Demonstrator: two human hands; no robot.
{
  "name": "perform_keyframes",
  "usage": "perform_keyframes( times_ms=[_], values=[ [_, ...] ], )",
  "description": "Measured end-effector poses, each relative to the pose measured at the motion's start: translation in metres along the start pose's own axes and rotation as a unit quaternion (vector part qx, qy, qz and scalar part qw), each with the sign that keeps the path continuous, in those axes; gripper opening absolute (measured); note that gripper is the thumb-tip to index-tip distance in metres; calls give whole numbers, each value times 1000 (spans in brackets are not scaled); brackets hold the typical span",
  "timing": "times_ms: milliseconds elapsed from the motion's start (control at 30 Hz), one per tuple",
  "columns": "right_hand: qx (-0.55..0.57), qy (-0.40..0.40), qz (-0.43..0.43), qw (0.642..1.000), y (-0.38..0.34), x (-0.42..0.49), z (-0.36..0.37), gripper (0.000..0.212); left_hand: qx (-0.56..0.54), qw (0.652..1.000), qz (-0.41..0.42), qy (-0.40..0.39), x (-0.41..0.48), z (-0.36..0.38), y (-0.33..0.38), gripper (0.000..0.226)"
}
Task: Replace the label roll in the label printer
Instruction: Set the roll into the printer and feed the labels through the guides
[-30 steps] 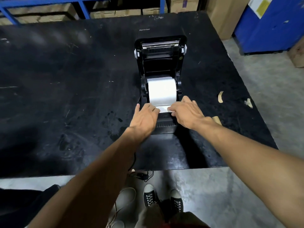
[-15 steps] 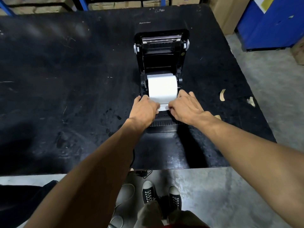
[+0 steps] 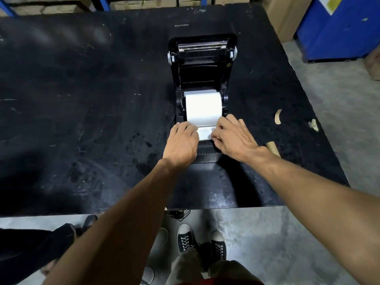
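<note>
Head view: at frame centre, the new label roll (image 3: 203, 109) is seated in the open label printer (image 3: 202, 64). Its loose end (image 3: 204, 133) is pinched at each edge by the left hand (image 3: 182, 144) and right hand (image 3: 234, 138). Feeding is judged underway; straight alignment, then lid closure, is called for.
</note>
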State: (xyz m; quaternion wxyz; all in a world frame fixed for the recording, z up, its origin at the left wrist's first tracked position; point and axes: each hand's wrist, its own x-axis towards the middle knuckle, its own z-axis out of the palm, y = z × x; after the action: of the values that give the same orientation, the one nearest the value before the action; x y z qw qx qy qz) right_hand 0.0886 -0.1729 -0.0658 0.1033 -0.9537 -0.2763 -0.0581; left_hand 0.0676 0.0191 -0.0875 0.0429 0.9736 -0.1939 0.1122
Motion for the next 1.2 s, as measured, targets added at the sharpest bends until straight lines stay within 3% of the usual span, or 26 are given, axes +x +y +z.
perform_keyframes(
  times_ms=[200,400,533,600,667,800,1000,1133,1200],
  values=[
    [50,15,-36,998,0,-16,2,7,-33,999,4,8,-18,-6,7,29],
    [81,-2,-58,995,-6,-40,-2,11,-61,998,24,18,-40,0,12,17],
    [68,-24,-45,996,-5,-50,1,35,-73,996,42,33,-52,1,14,17],
    [75,1,-69,995,-3,-52,2,26,-85,995,46,33,-57,-4,15,15],
    [81,26,-87,993,-1,-54,2,22,-91,995,46,-4,-62,-8,14,19],
    [103,36,-88,990,-5,-61,-2,26,-41,994,11,-97,-67,-15,16,55],
    [104,23,-108,988,-7,-66,-8,30,-2,986,8,-164,-65,-19,14,62],
    [94,13,-105,990,-7,-69,-7,18,-7,987,28,-155,-67,-19,12,60],
    [79,-20,-86,993,-8,-71,-11,27,-11,988,44,-145,-69,-17,11,58]
  ],
)
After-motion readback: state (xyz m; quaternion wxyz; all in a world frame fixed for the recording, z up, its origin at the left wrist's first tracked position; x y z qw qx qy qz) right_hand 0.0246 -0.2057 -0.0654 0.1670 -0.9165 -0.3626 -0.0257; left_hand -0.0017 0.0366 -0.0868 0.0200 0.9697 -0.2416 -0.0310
